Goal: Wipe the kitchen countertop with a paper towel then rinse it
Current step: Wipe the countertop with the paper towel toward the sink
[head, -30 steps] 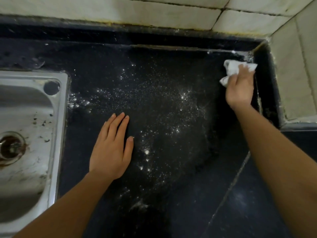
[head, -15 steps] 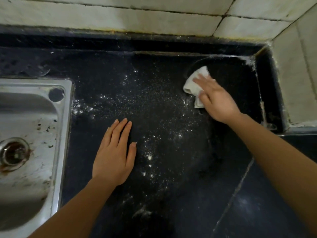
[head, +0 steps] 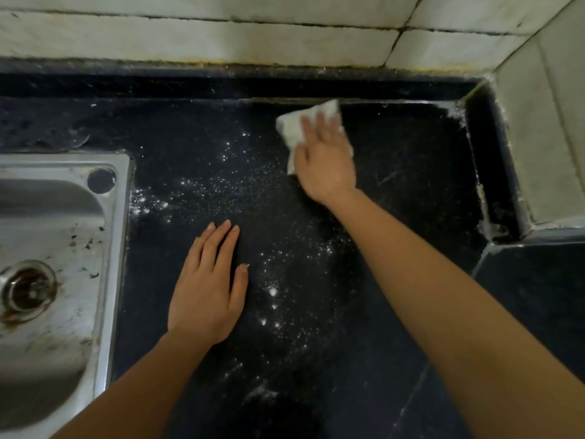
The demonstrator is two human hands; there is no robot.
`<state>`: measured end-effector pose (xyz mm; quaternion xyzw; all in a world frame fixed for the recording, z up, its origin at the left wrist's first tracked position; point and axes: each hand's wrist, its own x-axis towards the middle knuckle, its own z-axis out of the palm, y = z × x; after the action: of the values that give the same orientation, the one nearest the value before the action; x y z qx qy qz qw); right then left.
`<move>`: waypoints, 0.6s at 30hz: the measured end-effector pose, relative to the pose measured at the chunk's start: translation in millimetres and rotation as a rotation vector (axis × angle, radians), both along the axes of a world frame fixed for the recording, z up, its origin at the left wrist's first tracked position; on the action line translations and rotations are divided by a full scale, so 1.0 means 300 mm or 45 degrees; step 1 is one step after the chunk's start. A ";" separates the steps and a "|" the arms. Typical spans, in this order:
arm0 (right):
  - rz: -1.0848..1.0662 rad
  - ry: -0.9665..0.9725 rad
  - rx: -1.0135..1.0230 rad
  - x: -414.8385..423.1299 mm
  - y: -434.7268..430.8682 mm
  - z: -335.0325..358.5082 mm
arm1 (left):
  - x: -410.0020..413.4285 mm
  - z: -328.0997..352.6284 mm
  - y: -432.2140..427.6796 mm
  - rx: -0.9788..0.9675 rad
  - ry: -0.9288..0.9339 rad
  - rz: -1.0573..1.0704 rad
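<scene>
Paper towel (head: pixel 292 129) sits crumpled on the black countertop (head: pixel 411 172), near the back edge. Your right hand (head: pixel 326 160) is flat on top of it, fingers spread, pressing it down. White powder (head: pixel 272 289) is scattered btwn your hands. Left hand (head: pixel 205 289) lies open, palm down on the counter, holding nothing, just beside the steel sink (head: pixel 117 248).

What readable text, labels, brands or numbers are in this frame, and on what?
None: no text, label, brand, number or sign shows anywhere.
paper towel: plain white, no print visible.
sink: bare steel, no stamp or logo visible.
countertop: dark stone with white powder specks only.
wall tiles: unmarked.
</scene>
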<state>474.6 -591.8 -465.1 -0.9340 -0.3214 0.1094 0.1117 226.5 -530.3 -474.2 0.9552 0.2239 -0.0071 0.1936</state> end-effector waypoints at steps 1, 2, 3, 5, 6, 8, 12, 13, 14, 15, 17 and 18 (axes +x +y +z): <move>0.141 0.033 0.040 -0.008 -0.017 0.006 | 0.000 0.001 0.000 0.004 0.000 -0.002; 0.271 0.047 0.054 0.006 -0.045 0.014 | -0.001 0.001 0.000 0.007 0.002 -0.002; 0.345 0.050 0.054 0.043 -0.082 0.017 | -0.002 0.002 0.000 0.008 0.004 -0.003; 0.251 0.008 0.006 0.135 -0.175 0.020 | -0.002 0.001 0.001 0.009 0.005 -0.003; 0.099 -0.005 -0.017 0.186 -0.231 0.022 | -0.003 0.000 0.001 0.011 0.007 -0.006; -0.253 0.015 -0.030 0.273 -0.346 0.037 | -0.004 -0.001 0.000 0.017 0.011 -0.010; -0.524 0.019 -0.060 0.257 -0.447 0.027 | -0.004 -0.004 0.001 0.012 0.009 -0.007; -0.484 -0.011 -0.035 0.213 -0.448 0.011 | -0.004 -0.004 0.001 0.013 0.009 -0.006; -0.393 -0.033 0.011 0.154 -0.446 -0.001 | -0.003 -0.004 0.001 0.015 0.010 -0.007; -0.267 -0.030 0.061 0.086 -0.447 -0.011 | -0.003 -0.005 0.001 0.017 0.011 -0.010; 0.021 0.010 0.130 -0.064 -0.461 -0.011 | -0.003 -0.004 0.001 0.018 0.018 -0.014; 0.171 0.038 0.127 -0.126 -0.477 -0.007 | -0.002 -0.003 0.002 0.017 0.020 -0.014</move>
<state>436.8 -735.1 -467.2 -0.9019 -0.3866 0.1143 0.1553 225.8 -529.7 -475.2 0.9575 0.2202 -0.0142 0.1855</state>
